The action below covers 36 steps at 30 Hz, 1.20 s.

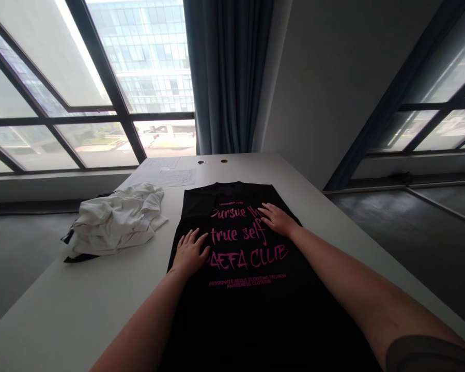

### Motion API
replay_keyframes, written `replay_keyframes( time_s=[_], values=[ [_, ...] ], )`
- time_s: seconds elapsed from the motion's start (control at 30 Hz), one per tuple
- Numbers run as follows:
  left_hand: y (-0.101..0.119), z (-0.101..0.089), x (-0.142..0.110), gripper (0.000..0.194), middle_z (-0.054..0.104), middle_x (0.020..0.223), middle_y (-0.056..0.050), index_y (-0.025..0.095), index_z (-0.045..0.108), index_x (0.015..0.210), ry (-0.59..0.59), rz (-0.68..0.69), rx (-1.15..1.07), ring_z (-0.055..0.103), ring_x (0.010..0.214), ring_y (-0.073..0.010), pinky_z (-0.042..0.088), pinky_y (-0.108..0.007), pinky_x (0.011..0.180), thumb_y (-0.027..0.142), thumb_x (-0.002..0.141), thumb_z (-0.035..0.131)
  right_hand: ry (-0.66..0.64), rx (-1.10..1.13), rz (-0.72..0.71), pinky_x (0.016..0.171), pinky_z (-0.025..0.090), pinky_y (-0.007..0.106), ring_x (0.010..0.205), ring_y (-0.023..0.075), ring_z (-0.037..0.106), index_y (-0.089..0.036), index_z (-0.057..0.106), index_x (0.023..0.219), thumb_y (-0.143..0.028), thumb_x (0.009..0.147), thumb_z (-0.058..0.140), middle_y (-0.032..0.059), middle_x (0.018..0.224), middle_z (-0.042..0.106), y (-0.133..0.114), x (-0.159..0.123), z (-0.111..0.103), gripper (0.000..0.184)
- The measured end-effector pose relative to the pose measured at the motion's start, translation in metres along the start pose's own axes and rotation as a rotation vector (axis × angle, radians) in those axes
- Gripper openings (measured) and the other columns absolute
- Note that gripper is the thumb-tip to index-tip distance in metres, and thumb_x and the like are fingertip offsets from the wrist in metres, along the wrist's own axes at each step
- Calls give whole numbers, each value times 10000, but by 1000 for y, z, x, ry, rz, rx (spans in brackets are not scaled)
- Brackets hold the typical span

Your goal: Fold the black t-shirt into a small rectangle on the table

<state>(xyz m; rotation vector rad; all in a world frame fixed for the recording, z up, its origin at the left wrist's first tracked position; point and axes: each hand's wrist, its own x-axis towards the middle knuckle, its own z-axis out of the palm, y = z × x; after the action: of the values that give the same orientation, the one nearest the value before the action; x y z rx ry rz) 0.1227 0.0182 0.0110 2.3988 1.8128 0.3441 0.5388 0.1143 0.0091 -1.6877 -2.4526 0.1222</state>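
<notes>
Both hands, left hand (189, 251) and right hand (277, 218), lie open and flat on the black shirt (236, 289), spread at table centre. White clothes (116, 219) sit at 10 o'clock. Smoothing step, it seems; next needs a gentle outward sweep.

Black garment (232, 268) — pink print: "Pursue the true self", partly covered by the right hand (277, 218); large "PAEFA CLUB"; small "PASSIONATE ABOUT ELEVATING FASHION AWARENESS CLOTHING"; top line too small to read.
</notes>
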Motion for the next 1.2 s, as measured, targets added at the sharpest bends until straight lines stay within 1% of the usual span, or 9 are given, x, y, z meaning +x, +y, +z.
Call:
replay_keyframes(
  time_s=[0.07, 0.23, 0.4, 0.57, 0.7, 0.8, 0.93, 1.03, 1.2],
  values=[
    [0, 0, 0, 533, 405, 1663, -70, 330, 558, 1505, 0, 2, -2, 314, 1560, -306, 222, -522, 1277, 474, 992, 554, 18, -30, 70, 1293, 179, 476, 1598, 301, 190, -183, 400, 1618, -511, 1042, 351, 103, 1710, 307, 7, 20, -3, 665],
    [-1, 0, 0, 531, 404, 1666, -53, 350, 552, 1506, 4, 6, -14, 310, 1563, -297, 227, -519, 1278, 470, 989, 565, -91, -36, 337, 1264, 214, 527, 1600, 333, 170, -213, 269, 1671, -531, 1048, 279, 100, 1741, 214, 25, 65, 5, 700],
    [1, -1, -4, 582, 332, 1701, -67, 338, 465, 1578, -59, 34, 28, 256, 1584, -320, 190, -553, 1285, 475, 1015, 524, -124, -56, 389, 1273, 154, 557, 1602, 344, 159, -253, 252, 1676, -586, 1040, 251, 100, 1754, 154, 34, 69, 21, 718],
    [9, 1, -12, 622, 260, 1727, -70, 360, 375, 1623, -129, 174, 26, 169, 1603, -359, 147, -633, 1270, 533, 1036, 483, -137, -19, 450, 1255, 193, 602, 1584, 381, 207, -253, 346, 1642, -558, 1024, 337, 119, 1738, 218, 32, 78, 13, 689],
    [15, -6, -13, 598, 204, 1744, -31, 448, 381, 1601, -175, 302, -24, 148, 1599, -399, 147, -692, 1250, 563, 1028, 508, -37, -26, 517, 1237, 192, 643, 1584, 397, 169, -178, 433, 1583, -426, 1027, 341, 159, 1716, 257, -3, 116, 3, 616],
    [17, -16, -13, 553, 203, 1742, 8, 508, 415, 1564, -218, 435, -75, 178, 1594, -391, 154, -697, 1250, 527, 1025, 540, -11, 1, 248, 1265, 122, 613, 1602, 370, 86, -164, 340, 1630, -376, 1045, 324, 134, 1742, 189, -52, 154, 8, 622],
    [19, -26, -13, 634, 218, 1737, 19, 534, 419, 1550, -282, 531, -116, 192, 1591, -388, 153, -702, 1250, 449, 969, 657, -139, 55, 54, 1282, 180, 511, 1589, 279, 211, -317, 353, 1631, -409, 1031, 399, 1, 1734, 255, -107, 188, 26, 609],
    [19, -29, -13, 640, 243, 1729, 24, 551, 435, 1533, -310, 541, -131, 209, 1589, -378, 157, -702, 1250, 409, 958, 676, -161, 54, 68, 1289, 125, 548, 1596, 274, 190, -287, 301, 1655, -354, 1025, 362, 5, 1745, 209, -119, 195, 39, 636],
    [19, -28, -11, 611, 290, 1715, 17, 541, 469, 1516, -306, 526, -150, 250, 1579, -369, 178, -696, 1251, 412, 956, 675, -162, 33, 163, 1284, 72, 586, 1612, 302, 105, -246, 227, 1681, -344, 1041, 272, 43, 1761, 128, -113, 199, 43, 648]
  ],
)
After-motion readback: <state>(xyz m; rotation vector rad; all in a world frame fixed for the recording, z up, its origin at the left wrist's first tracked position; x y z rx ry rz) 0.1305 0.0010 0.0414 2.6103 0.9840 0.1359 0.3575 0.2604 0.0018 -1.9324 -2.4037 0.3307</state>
